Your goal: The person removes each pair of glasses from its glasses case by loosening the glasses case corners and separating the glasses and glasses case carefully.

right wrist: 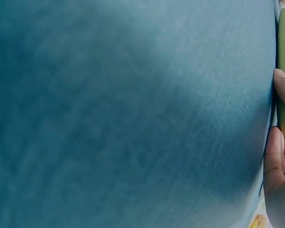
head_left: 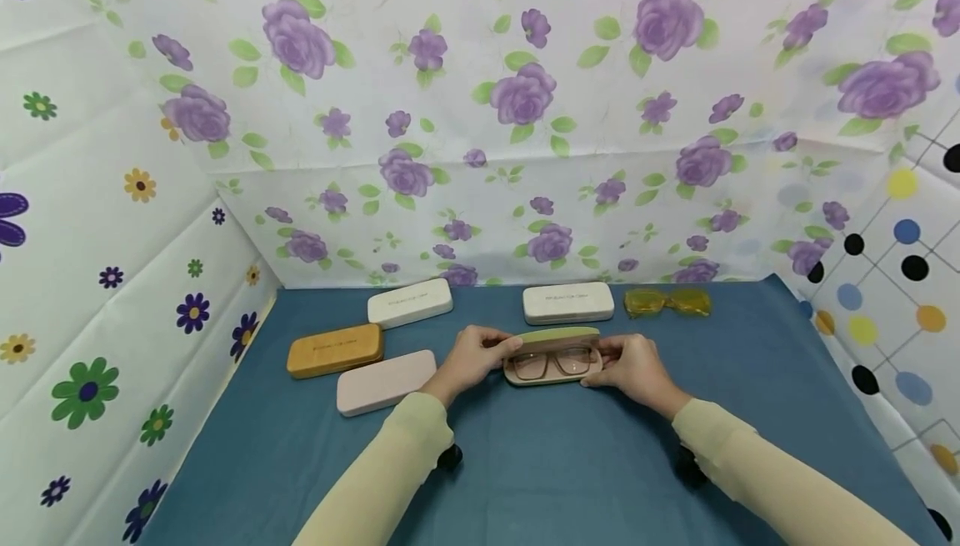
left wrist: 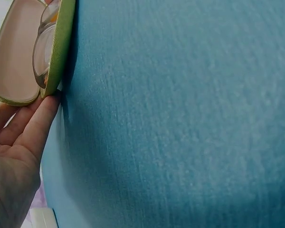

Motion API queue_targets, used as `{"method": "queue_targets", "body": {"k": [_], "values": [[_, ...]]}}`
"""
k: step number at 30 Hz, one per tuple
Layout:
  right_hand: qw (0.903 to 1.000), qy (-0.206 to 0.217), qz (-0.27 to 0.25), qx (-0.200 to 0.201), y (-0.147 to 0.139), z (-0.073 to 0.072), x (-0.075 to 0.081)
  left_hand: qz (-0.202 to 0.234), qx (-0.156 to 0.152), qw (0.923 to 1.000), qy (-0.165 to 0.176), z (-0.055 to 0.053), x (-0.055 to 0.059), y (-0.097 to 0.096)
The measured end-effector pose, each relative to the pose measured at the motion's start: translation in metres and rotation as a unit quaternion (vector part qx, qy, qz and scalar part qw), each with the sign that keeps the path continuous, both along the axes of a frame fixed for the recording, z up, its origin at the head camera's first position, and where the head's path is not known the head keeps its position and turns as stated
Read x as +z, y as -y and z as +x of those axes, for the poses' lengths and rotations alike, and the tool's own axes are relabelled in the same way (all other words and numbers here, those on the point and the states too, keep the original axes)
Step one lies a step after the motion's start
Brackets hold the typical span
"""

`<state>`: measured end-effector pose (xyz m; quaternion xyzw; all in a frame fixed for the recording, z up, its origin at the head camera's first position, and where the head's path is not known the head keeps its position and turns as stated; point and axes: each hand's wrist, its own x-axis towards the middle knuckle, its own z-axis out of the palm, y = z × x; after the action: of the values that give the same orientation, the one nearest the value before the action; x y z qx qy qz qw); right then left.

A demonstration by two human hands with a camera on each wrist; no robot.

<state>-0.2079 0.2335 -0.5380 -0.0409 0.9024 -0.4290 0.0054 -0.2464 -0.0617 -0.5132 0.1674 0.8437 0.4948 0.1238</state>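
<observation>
A green glasses case [head_left: 558, 335] with a pale pink lining stands with its lid raised, in the middle of the table. Inside lies a pair of eyeglasses [head_left: 552, 363] with a thin brownish frame and clear lenses. At the case's left end my left hand [head_left: 474, 360] holds it, thumb by the lid; the left wrist view shows those fingers against the hinge end. My right hand [head_left: 636, 369] grips the opposite end, its thumb at the lower front edge. In the right wrist view only the case's green side [right wrist: 284, 52] and part of that hand show.
Left of the hands lie a white case [head_left: 410, 303], an orange case [head_left: 335, 351] and a pink case [head_left: 386, 382]. Behind the green case is another white case [head_left: 567, 303], with yellow-tinted glasses [head_left: 667, 303] to its right. Patterned cloth walls [head_left: 480, 196] border the blue tablecloth [head_left: 540, 479].
</observation>
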Motion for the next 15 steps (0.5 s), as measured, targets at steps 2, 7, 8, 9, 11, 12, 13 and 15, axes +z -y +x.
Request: {"method": "queue_targets", "body": {"k": [2, 7, 8, 9, 11, 12, 13, 15], "values": [[1.0000, 0.001, -0.002, 0.000, 0.0004, -0.0001, -0.0002, 0.007, 0.004, 0.9999, 0.011, -0.0002, -0.0004, -0.0002], [1.0000, 0.003, 0.000, -0.005, 0.0013, 0.0011, -0.0010, 0.033, 0.009, 0.9986, 0.040, 0.0000, -0.0006, -0.0007], [1.0000, 0.003, 0.001, -0.006, 0.0015, 0.0013, -0.0008, 0.040, 0.010, 0.9980, 0.047, 0.0001, -0.0001, -0.0007], [1.0000, 0.003, 0.002, -0.006, 0.0016, 0.0015, -0.0004, 0.044, 0.011, 0.9976, 0.052, 0.0000, 0.0004, -0.0009], [1.0000, 0.001, 0.004, -0.007, 0.0020, 0.0017, 0.0003, 0.053, 0.012, 0.9967, 0.061, 0.0003, 0.0023, -0.0011], [1.0000, 0.000, 0.004, -0.007, 0.0022, 0.0018, 0.0007, 0.056, 0.011, 0.9963, 0.065, 0.0002, 0.0032, -0.0012], [1.0000, 0.000, 0.004, -0.008, 0.0023, 0.0020, 0.0011, 0.058, 0.011, 0.9960, 0.068, 0.0000, 0.0040, -0.0013], [1.0000, 0.001, 0.003, -0.009, 0.0025, 0.0025, 0.0015, 0.059, 0.009, 0.9956, 0.073, -0.0009, 0.0047, -0.0014]]}}
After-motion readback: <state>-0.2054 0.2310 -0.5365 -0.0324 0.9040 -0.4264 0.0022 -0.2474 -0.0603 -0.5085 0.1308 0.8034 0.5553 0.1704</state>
